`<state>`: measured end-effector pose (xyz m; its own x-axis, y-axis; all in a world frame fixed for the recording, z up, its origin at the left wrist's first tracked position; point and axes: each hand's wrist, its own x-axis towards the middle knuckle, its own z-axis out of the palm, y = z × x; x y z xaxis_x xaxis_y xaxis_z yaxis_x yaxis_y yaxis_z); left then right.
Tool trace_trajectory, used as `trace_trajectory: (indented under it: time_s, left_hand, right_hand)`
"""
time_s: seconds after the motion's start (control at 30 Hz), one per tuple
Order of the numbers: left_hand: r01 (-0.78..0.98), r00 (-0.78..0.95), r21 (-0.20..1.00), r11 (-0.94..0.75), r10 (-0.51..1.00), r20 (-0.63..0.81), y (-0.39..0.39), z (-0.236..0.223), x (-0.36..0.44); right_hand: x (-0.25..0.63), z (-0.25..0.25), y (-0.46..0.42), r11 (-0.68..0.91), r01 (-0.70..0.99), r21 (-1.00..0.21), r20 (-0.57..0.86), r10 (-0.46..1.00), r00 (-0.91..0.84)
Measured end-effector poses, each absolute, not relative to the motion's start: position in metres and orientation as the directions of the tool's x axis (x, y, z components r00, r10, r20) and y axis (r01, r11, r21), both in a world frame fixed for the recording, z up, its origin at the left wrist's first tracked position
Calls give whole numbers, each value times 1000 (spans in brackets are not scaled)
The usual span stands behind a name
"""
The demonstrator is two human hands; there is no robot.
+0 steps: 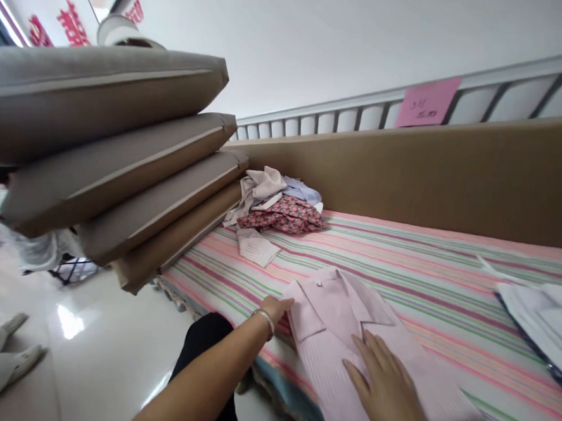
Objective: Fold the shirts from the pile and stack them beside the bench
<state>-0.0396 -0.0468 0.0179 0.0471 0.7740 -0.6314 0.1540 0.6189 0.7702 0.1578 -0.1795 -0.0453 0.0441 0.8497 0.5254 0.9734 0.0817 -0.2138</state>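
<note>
A light pink collared shirt (328, 354) lies front up on a striped sheet (437, 271), its collar pointing away from me. My left hand (278, 307), with a silver bangle at the wrist, is closed at the shirt's left shoulder edge; its fingertips are partly hidden there. Flat on the shirt's front, below the collar, rests my right hand (384, 376) with the fingers apart. The lower end of the shirt runs out of view beneath my right hand and forearm.
Beyond the shirt lies a heap of crumpled clothes (285, 213). Thick grey-brown cushions (162, 132) are stacked at the left. White folded clothing (555, 327) sits at the right. A brown backrest (441, 181) runs along the wall; a pink note (427, 102) hangs above it.
</note>
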Motion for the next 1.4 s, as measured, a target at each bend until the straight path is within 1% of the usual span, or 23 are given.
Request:
trace_trajectory:
  time_s: [0.1,0.17,0.23,0.3,0.37,0.43,0.53,0.63,0.77,0.87,0.93,0.97,1.03,1.07,1.1,1.2,1.3,1.4]
  left_hand:
    - [80,54,822,563,821,-568,-51,19,-27]
    - [1,89,871,491,868,-489,-55,20,-22]
    - [-115,157,894,433,897,-414,-57,17,-21]
    - [-260,210,866,428,900,-382,-55,9,-22]
    - [-365,217,820,441,897,-385,-51,0,-24]
    - [-394,181,812,431,902,-392,-48,-8,-25]
    - [-394,109,837,379,924,-367,-46,-12,-24]
    - [-332,56,868,370,926,-373,-47,-12,-22]
    - [-155,-31,912,380,921,-389,-39,-9,-24]
    - [-24,-134,952,304,943,-304,-24,1,-26]
    - [88,-138,980,180,976,-167,-14,11,-23]
    - [187,-92,979,82,994,-66,-10,16,-19]
    - [387,89,910,-148,988,123,-2,26,-6]
    - [451,191,857,-250,965,181,0,30,4]
    - [480,274,816,-322,939,209,3,33,15]
    - [440,389,808,-391,894,221,14,39,54]
    - [393,469,814,-427,855,222,32,38,87]
    - [371,512,819,-438,832,213,49,33,107]
  right_hand:
    - [154,-46,-183,45,987,-154,459,888,31]
    - [152,-40,-186,11,988,-153,408,912,53]
    - [150,-35,-187,-18,986,-164,368,927,78]
    - [149,-33,-188,-27,983,-179,340,936,88]
    - [149,-33,-190,-27,981,-194,320,943,89]
    - [149,-33,-191,-32,978,-206,304,948,95]
    - [149,-33,-192,-42,975,-220,285,953,105]
    - [149,-32,-192,-45,972,-232,271,956,109]
    - [150,-30,-191,-32,968,-248,244,965,94]
    - [150,-30,-190,-36,961,-273,238,966,103]
    - [149,-29,-190,-33,954,-297,250,962,111]
    - [149,-28,-191,-24,949,-313,261,959,111]
    - [154,-26,-191,9,936,-353,309,945,108]
    - [159,-25,-192,25,927,-375,348,930,116]
    - [165,-23,-193,37,917,-398,395,909,135]
    - [196,-19,-196,16,876,-482,506,822,263]
    - [226,-19,-198,-65,826,-560,502,766,401]
    - [234,-19,-198,-97,815,-572,486,760,431]
